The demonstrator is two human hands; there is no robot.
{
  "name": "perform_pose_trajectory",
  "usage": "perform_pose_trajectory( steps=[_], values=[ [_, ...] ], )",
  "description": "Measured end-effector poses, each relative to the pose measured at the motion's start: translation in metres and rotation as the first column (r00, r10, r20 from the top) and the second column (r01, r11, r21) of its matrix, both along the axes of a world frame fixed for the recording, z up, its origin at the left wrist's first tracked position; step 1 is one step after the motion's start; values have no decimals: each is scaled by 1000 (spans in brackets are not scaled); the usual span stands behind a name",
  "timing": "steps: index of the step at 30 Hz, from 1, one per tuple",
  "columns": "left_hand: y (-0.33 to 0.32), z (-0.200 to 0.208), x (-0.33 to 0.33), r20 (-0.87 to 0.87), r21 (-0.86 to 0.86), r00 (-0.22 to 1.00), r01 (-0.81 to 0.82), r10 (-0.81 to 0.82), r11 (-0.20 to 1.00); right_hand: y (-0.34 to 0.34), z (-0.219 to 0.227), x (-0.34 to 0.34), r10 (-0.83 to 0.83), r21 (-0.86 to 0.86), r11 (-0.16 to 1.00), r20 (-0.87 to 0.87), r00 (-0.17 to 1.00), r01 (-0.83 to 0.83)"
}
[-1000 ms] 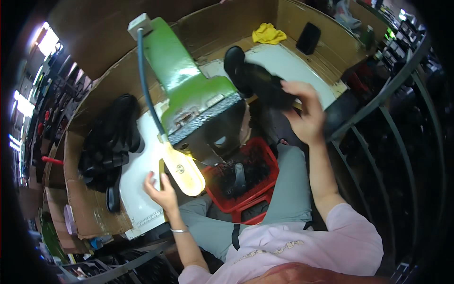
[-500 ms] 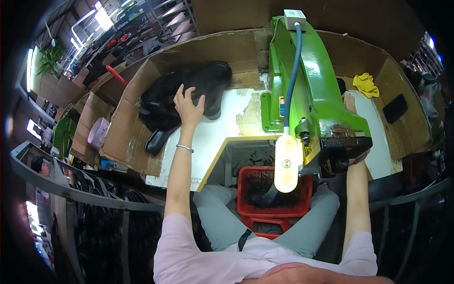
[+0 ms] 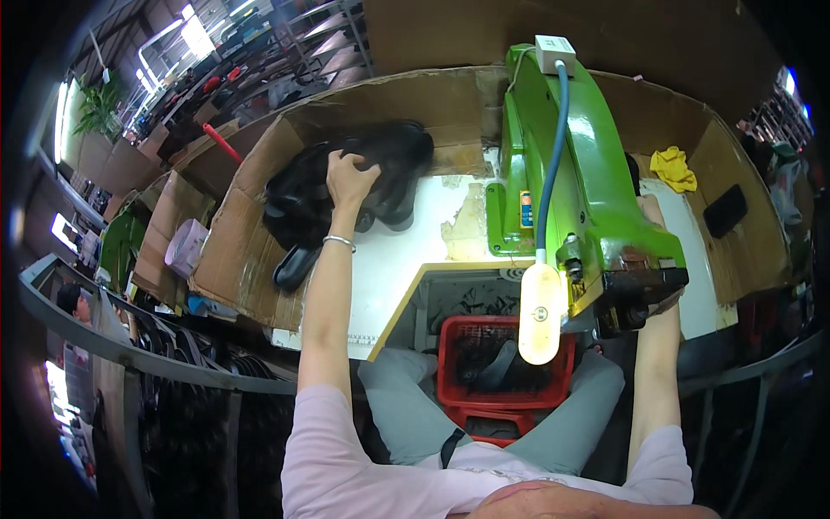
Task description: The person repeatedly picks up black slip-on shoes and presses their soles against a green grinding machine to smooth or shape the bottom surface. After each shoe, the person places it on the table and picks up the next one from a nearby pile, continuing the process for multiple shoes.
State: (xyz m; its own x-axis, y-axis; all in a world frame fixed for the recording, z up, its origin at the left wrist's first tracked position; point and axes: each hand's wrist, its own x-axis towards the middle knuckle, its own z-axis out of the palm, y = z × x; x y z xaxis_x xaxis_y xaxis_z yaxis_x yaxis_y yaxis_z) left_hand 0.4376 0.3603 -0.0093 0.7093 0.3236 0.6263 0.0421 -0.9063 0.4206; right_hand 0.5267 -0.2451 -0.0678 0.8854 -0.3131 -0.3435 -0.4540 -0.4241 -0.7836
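Note:
At the left of the white worktop [image 3: 415,229] lies a heap of black shoe soles [image 3: 294,190], partly blurred. My left hand [image 3: 348,180] is over the heap, fingers and thumb curled in on a black sole there; the exact contact is hard to see. A green press-like machine [image 3: 571,147] rises to the right of the middle, with a lit lamp [image 3: 540,316] hanging at its front. My right hand [image 3: 650,210] is beyond the machine's head, mostly hidden behind it. A dark object [image 3: 634,173] shows just past that hand; whether the hand holds it is unclear.
Cardboard walls [image 3: 246,208] border the worktop. At the right are a yellow cloth [image 3: 673,168] and a black flat object [image 3: 725,211]. Below, between my legs, a red basket [image 3: 445,363] holds dark scraps. A metal rail [image 3: 121,350] curves along the left.
My left hand's spread fingers have curled in over the black soles. The dark strip in the red basket shows more fully. The whole view has shifted slightly; my right arm stays by the machine.

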Motion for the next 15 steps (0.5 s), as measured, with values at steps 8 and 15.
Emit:
perform_pose_trajectory(
  steps=[8,15],
  values=[
    [-10,-4,-35,191,-145,979,-38,65,989,13,-32,-15,77,-141,988,142,987,-56],
    [-14,31,-106,544,-104,839,30,31,994,37,-42,-19,107,-246,968,184,977,-60]
  ],
)
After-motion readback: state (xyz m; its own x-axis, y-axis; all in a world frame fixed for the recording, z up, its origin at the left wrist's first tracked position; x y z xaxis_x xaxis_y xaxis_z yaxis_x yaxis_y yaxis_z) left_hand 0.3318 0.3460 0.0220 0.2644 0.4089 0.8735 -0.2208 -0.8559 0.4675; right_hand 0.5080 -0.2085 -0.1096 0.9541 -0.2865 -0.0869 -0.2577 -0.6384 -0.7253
